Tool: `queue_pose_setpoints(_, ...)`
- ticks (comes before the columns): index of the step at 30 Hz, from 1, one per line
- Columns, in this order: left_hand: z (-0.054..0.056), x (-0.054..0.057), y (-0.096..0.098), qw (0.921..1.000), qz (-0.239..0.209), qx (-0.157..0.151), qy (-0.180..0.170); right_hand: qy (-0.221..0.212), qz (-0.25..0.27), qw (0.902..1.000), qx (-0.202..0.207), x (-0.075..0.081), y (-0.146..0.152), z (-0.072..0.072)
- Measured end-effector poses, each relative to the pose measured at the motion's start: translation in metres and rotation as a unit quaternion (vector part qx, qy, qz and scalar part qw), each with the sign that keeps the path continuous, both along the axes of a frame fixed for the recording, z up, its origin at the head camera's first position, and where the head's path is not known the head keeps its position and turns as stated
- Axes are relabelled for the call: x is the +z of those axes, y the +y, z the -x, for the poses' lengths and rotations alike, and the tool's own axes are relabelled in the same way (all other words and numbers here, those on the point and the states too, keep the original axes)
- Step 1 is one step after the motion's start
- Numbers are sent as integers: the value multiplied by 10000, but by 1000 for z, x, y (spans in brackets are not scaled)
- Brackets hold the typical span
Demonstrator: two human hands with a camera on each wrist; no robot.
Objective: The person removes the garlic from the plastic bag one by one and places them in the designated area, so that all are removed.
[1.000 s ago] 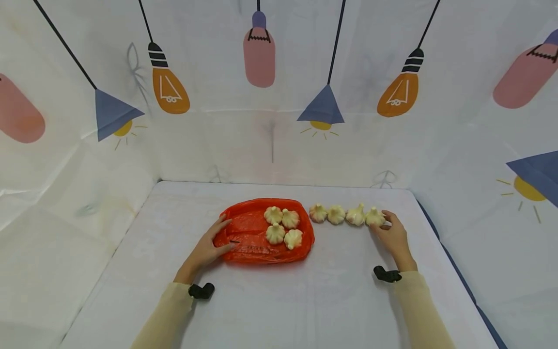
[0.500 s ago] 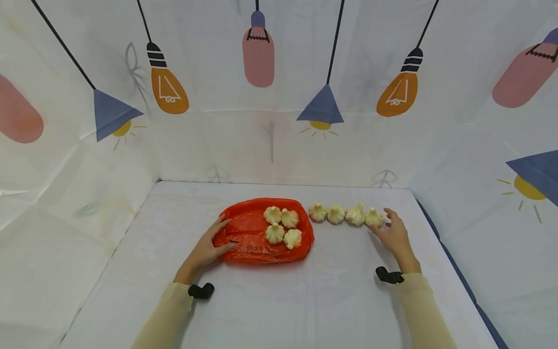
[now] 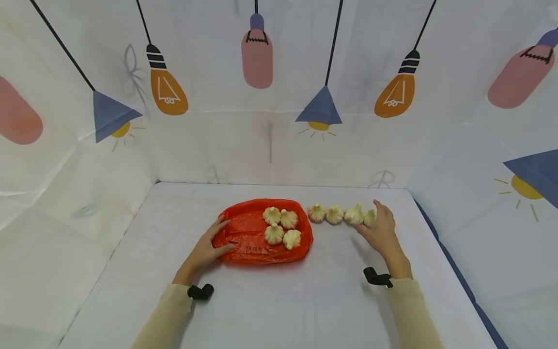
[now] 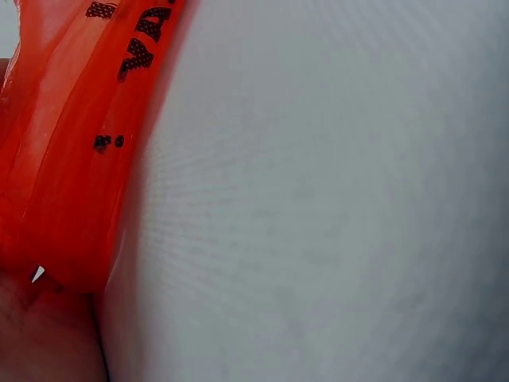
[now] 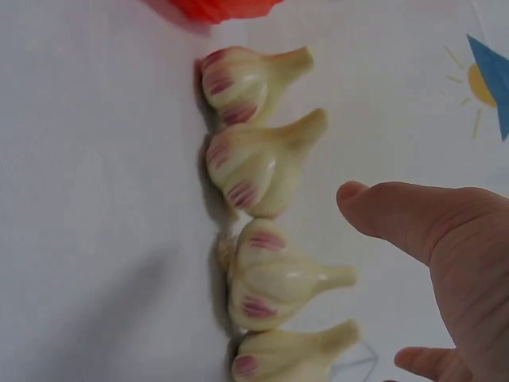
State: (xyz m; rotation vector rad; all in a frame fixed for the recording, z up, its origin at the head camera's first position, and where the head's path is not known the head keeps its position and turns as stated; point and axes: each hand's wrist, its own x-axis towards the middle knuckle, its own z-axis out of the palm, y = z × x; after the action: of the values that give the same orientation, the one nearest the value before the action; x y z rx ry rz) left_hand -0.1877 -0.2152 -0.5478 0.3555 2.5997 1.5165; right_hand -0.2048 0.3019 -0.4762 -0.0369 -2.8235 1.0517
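Note:
A red plastic bag [image 3: 250, 230], spread flat with a raised rim, has several garlic bulbs [image 3: 274, 233] grouped in its right half. My left hand [image 3: 204, 251] grips its left end, thumb at the front and fingers at the back; black print shows on the bag [image 4: 71, 143] in the left wrist view. To the right, several more garlic bulbs [image 3: 334, 214] stand in a row. Over the row's right end is my right hand [image 3: 382, 235], thumb and fingers spread, partly covering the last bulb [image 3: 369, 218]. In the right wrist view, a gap shows between the thumb [image 5: 398, 211] and the bulbs [image 5: 258, 167].
Everything lies on a white table [image 3: 270, 305]. A pale sheet [image 3: 209, 140] printed with lamps and light bulbs surrounds it at the back and sides. Both wrists carry small black devices [image 3: 201, 292].
My right hand first drew slightly right from the end bulb, fingers spreading, then moved left over the row's right end. The left hand and the bag have stayed in place.

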Motion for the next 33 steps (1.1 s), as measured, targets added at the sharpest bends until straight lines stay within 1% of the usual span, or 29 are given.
queue_pose_setpoints(2,0,0,1,10000,-50,-8,18,84,11,9999,66,5,-7,-3)
queue_pose_setpoints(8,0,-1,1,10000,65,-14,18,297,57,9991,309,22,-27,-11)
queue_pose_setpoints(11,0,-1,2,10000,82,-25,-13,374,130,9984,395,28,-37,-14)
queue_pose_setpoints(15,0,0,1,10000,69,-10,-35,456,304,9971,533,27,-50,-13)
queue_pose_setpoints(20,0,0,1,10000,82,-22,-5,323,431,9953,808,21,-63,-15)
queue_pose_setpoints(24,0,1,1,10000,87,-21,12,212,515,9939,952,20,-73,-18)
queue_pose_setpoints(29,-1,1,1,10000,62,19,-2,160,490,9925,1106,24,-85,-20)
queue_pose_setpoints(33,-1,1,1,9999,130,17,-6,133,527,9907,1249,32,-96,-24)
